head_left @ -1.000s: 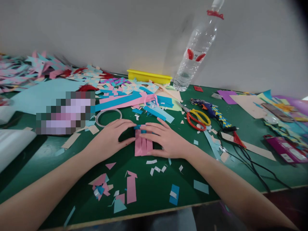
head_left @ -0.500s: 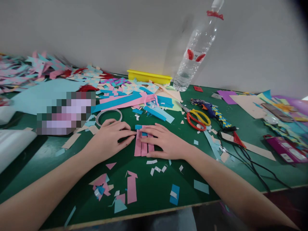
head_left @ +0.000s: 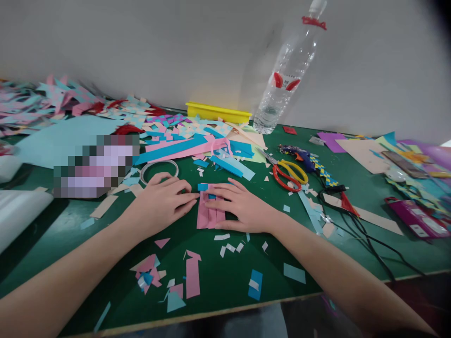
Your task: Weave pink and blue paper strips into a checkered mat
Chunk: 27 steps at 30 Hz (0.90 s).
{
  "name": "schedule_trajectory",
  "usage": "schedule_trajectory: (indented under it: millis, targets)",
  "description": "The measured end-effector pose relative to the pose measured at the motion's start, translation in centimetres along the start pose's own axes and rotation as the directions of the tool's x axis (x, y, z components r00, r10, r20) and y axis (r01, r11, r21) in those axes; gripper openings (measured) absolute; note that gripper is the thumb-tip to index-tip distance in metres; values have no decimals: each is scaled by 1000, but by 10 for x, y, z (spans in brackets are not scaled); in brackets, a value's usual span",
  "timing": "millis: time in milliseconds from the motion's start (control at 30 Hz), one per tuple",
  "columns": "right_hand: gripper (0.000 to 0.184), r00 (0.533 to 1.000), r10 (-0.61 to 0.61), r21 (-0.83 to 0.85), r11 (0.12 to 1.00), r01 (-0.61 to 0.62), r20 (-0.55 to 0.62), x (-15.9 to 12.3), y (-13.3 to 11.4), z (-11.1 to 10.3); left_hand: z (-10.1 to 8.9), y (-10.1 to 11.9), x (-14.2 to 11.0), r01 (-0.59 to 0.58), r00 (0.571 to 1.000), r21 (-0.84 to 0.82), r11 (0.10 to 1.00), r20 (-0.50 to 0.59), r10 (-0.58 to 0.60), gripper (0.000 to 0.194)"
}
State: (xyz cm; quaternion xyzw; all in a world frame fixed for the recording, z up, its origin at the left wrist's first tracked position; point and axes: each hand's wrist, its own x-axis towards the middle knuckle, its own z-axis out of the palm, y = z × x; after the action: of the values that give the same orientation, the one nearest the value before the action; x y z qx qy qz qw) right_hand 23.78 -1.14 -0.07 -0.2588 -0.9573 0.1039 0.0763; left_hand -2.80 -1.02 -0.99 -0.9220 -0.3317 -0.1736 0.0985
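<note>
On the near surface (head_left: 221, 277): paper scraps (head_left: 192, 279).
Pink strips (head_left: 203, 217): between the hands, gaps just narrowed, seemingly better aligned.
Right hand (head_left: 244, 206): spread over them, gripping nothing.
Left hand (head_left: 167, 199): fingertips nearly together, hold unclear.

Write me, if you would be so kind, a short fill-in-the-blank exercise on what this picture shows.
1. The right hand rests on paper strips that are mostly ____ in colour.
2. The left hand has its fingertips at the strips' ____ edge.
3. The scissors are red on one handle and ____ on the other.
4. The band around the neck of the clear bottle is ____.

Missing words: pink; left; yellow; red.
</note>
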Motion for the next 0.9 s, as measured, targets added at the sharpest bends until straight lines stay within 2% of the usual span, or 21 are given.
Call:
schedule_trajectory:
  millis: [233, 400, 500, 633, 733, 900]
  targets:
    - [52, 1000, -4, -3, 1000, 4, -16, 0, -1, -1, -3, 2, 1, 8, 1000, 24, 1000, -5, -8, 33]
    - [51, 995, -13, 0, 1000, 13, -102, -1, 0, -4, -4, 3, 1, 108, 994, -49, 993, 26, -107, 31]
    - [43, 965, 91, 8, 996, -92, -245, -2, 4, -6, -3, 2, 1, 166, 986, -108, 980, 35, -163, 33]
    - [34, 870, 281, 13, 953, -302, -404, -5, 16, -6, 1, 1, 2, 147, 986, -163, 976, 105, -131, 41]
    - [35, 833, 375, 30, 917, -398, -407, -6, 26, -4, 3, 1, 2, 134, 985, -181, 974, 136, -110, 45]
    - [42, 832, 445, 33, 887, -461, -331, -6, 33, 2, 2, 3, 2, 108, 985, -189, 976, 151, -80, 42]
